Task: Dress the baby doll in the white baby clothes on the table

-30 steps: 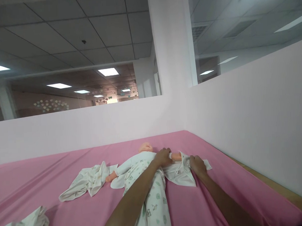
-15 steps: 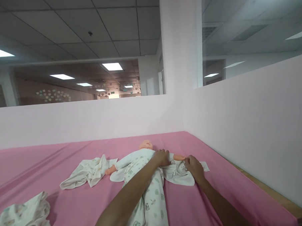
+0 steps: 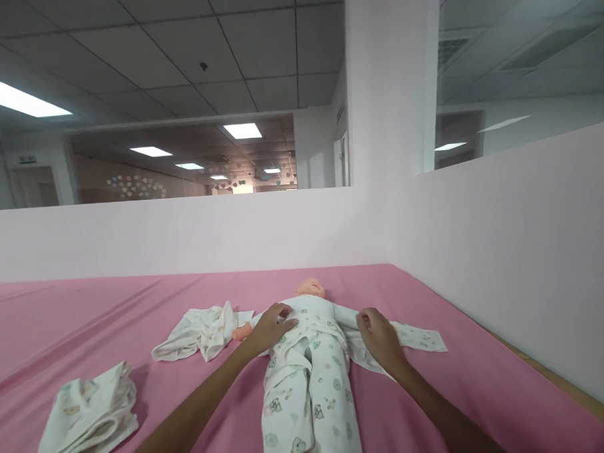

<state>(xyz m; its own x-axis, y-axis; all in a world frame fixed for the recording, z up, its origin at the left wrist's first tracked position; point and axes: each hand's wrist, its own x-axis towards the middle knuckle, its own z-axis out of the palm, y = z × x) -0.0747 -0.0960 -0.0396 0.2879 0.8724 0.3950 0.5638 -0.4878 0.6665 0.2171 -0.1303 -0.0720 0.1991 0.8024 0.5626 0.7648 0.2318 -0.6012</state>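
A pale plastic baby doll lies on its back on the pink-sheeted surface, its bald head pointing toward the low white partition wall and its legs coming toward the person. It is dressed in a white cotton sleepsuit printed with small green animals.

The person's left hand rests palm down on the doll's chest, on its left-of-frame side, fingers loosely spread and flat on the cloth rather than gripping anything. Just beyond that hand, one bare doll hand pokes out toward a crumpled white printed garment lying beside it on the sheet.

The person's right hand lies on the opened flap of the sleepsuit at the doll's other side, fingers curled down onto the fabric; whether it pinches the cloth or only presses it I cannot tell from here. The flattened empty sleeve stretches out past that hand toward the side wall.

Nearer the person, well apart from the doll, a folded stack of white printed cloth sits on the sheet.
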